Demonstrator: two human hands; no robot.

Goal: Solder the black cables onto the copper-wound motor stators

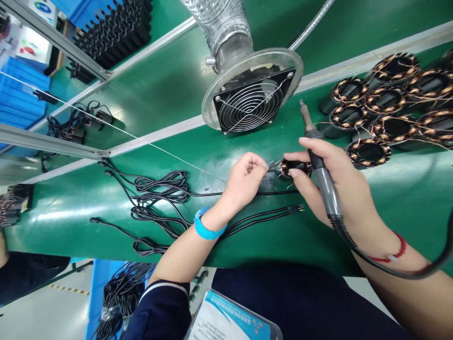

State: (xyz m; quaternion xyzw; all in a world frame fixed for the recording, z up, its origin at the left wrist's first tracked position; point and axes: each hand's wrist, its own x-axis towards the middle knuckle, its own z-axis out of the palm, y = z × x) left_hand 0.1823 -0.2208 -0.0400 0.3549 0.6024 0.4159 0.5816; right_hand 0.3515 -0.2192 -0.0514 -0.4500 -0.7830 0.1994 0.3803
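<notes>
My left hand (245,180) is closed in a pinch on thin wires beside a small copper-wound stator (287,167), with a taut strand of solder wire (141,140) running off to the far left. My right hand (331,182) wraps round the grey handle of a soldering iron (320,163), whose tip points up and away, while its thumb and forefinger steady the stator. A blue band sits on my left wrist and a red cord on my right. Black cables (262,216) lie under my left forearm.
A fume-extraction fan (253,101) on a ribbed duct stands just behind the hands. Several wound stators (385,115) are grouped at the right on the green bench (406,198). Bundled black cables (155,198) lie to the left, more stators at far left (12,203).
</notes>
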